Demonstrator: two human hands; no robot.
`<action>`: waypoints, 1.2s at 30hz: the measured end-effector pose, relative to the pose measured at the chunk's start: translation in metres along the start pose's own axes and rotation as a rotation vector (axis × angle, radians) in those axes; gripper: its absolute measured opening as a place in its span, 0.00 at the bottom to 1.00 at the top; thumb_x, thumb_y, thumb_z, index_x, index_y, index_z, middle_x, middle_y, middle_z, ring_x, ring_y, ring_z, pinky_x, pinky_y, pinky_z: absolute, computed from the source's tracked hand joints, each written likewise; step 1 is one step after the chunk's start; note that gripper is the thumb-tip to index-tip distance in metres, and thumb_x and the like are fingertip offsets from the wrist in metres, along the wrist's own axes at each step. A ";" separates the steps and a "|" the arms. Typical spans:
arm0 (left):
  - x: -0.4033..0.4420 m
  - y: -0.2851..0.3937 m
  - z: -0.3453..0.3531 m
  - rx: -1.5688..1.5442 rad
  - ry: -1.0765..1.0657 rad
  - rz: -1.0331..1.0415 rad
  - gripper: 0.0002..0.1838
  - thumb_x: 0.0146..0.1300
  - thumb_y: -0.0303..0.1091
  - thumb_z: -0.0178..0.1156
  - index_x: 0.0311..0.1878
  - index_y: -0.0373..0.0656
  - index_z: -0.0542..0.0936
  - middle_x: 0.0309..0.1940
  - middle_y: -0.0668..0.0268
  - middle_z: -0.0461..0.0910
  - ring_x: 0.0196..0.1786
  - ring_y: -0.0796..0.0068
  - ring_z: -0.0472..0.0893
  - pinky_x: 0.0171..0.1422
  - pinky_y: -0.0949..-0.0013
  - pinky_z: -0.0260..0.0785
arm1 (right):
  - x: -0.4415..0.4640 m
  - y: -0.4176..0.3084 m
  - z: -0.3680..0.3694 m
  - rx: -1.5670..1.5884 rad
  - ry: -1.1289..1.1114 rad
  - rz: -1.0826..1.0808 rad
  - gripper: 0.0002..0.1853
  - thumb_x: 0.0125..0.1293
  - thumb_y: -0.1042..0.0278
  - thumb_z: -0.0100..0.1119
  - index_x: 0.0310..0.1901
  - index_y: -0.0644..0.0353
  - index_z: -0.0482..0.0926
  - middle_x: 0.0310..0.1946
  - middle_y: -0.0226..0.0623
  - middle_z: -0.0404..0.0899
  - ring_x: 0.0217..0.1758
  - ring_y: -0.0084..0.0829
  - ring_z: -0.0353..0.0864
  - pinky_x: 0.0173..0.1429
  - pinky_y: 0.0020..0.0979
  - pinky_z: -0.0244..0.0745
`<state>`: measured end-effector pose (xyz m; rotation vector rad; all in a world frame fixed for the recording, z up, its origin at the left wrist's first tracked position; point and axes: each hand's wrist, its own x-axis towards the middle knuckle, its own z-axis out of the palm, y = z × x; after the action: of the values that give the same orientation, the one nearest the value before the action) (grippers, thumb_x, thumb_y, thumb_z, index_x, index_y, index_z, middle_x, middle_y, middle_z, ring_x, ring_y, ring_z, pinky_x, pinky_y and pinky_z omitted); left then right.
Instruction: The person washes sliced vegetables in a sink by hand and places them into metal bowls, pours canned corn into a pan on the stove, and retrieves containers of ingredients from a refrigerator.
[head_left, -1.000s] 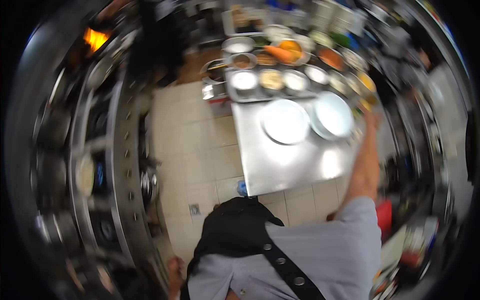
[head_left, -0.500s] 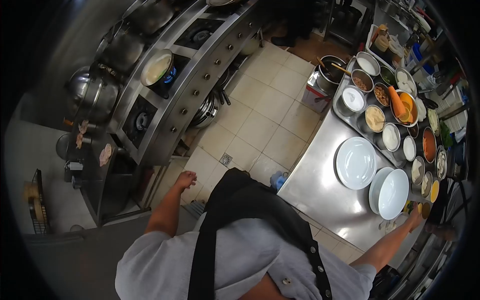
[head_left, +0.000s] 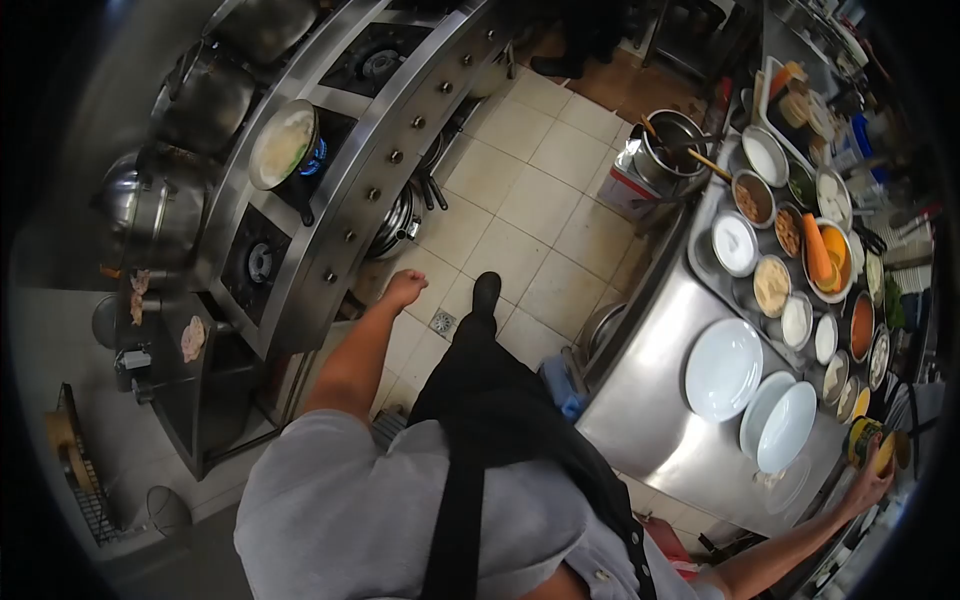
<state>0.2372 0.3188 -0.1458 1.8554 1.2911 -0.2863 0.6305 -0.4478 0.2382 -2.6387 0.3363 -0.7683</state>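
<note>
My left hand [head_left: 405, 288] hangs over the tiled floor in front of the stove, fingers loosely curled, with nothing visible in it. On the far right, my right hand [head_left: 868, 487] reaches past the counter's edge and closes around a can with a yellow and green label [head_left: 860, 440]. Its fingers partly cover the can. Just inward of that hand, white plates [head_left: 785, 428] lie overlapping on the steel counter [head_left: 640, 425], with another white plate [head_left: 723, 370] beside them.
Metal tubs of ingredients [head_left: 772, 285] crowd the counter's far side. A pan [head_left: 285, 145] of pale food sits over a blue flame on the stove [head_left: 345, 200]. A pot with utensils [head_left: 672, 145] stands beyond the counter, and a blue container [head_left: 562, 388] is below it.
My right hand has moved outward and down, and the yellow can now shows in it. My left hand has swung forward. A foot has stepped forward as the view shifted.
</note>
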 end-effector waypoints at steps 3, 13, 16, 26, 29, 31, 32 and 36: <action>0.082 0.007 0.007 -0.142 0.060 0.004 0.15 0.52 0.36 0.64 0.42 0.39 0.83 0.38 0.59 0.84 0.42 0.67 0.82 0.49 0.66 0.72 | -0.027 -0.091 0.007 -0.077 -0.052 -0.196 0.35 0.56 0.46 0.67 0.59 0.64 0.73 0.57 0.43 0.76 0.59 0.34 0.75 0.61 0.30 0.69; 0.350 -0.038 0.050 -0.336 0.107 -0.296 0.19 0.49 0.37 0.63 0.44 0.38 0.81 0.42 0.56 0.83 0.45 0.59 0.82 0.53 0.63 0.72 | -0.280 -0.375 0.234 0.632 -0.533 0.001 0.33 0.56 0.69 0.66 0.61 0.68 0.64 0.54 0.44 0.72 0.54 0.33 0.74 0.62 0.35 0.68; 0.397 -0.042 0.051 -0.168 0.167 -0.354 0.21 0.48 0.38 0.63 0.44 0.34 0.80 0.44 0.50 0.82 0.47 0.56 0.81 0.55 0.62 0.71 | -0.350 -0.411 0.318 0.636 -0.622 0.012 0.33 0.52 0.73 0.69 0.59 0.68 0.65 0.51 0.43 0.73 0.54 0.33 0.75 0.62 0.35 0.67; 0.588 -0.161 0.102 -0.326 0.356 -0.625 0.23 0.48 0.39 0.69 0.44 0.34 0.76 0.35 0.58 0.79 0.35 0.65 0.77 0.39 0.60 0.71 | -0.492 -0.377 0.493 0.420 -0.779 0.018 0.36 0.46 0.67 0.72 0.57 0.72 0.67 0.52 0.49 0.73 0.57 0.40 0.73 0.64 0.39 0.66; 0.611 -0.175 0.105 -0.407 0.413 -0.567 0.21 0.48 0.38 0.70 0.41 0.37 0.77 0.31 0.61 0.79 0.31 0.67 0.77 0.34 0.62 0.71 | -0.503 -0.362 0.515 0.382 -0.843 -0.056 0.38 0.44 0.66 0.73 0.57 0.71 0.66 0.52 0.48 0.73 0.56 0.40 0.73 0.64 0.40 0.66; 0.625 -0.178 0.097 -0.575 0.352 -0.541 0.20 0.48 0.39 0.70 0.40 0.38 0.77 0.30 0.62 0.79 0.31 0.69 0.78 0.32 0.62 0.71 | -0.509 -0.357 0.529 0.414 -0.835 -0.032 0.39 0.41 0.69 0.75 0.56 0.70 0.67 0.52 0.46 0.73 0.56 0.39 0.73 0.64 0.39 0.66; 0.623 -0.160 0.082 -0.485 0.293 -0.677 0.18 0.49 0.39 0.70 0.38 0.39 0.77 0.29 0.63 0.79 0.30 0.69 0.79 0.29 0.62 0.71 | -0.508 -0.357 0.533 0.407 -0.860 -0.015 0.39 0.40 0.71 0.75 0.56 0.70 0.67 0.52 0.46 0.73 0.55 0.39 0.73 0.64 0.38 0.65; 0.640 -0.185 0.081 0.160 0.415 -0.439 0.17 0.51 0.44 0.61 0.35 0.39 0.80 0.35 0.54 0.83 0.36 0.55 0.83 0.38 0.57 0.75 | -0.508 -0.372 0.541 0.394 -0.859 0.053 0.38 0.35 0.79 0.73 0.55 0.68 0.69 0.50 0.43 0.74 0.54 0.37 0.73 0.64 0.36 0.65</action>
<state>0.3835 0.7077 -0.6724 1.8041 2.0183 -0.2456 0.5589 0.2055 -0.2688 -2.2982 0.0047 0.3213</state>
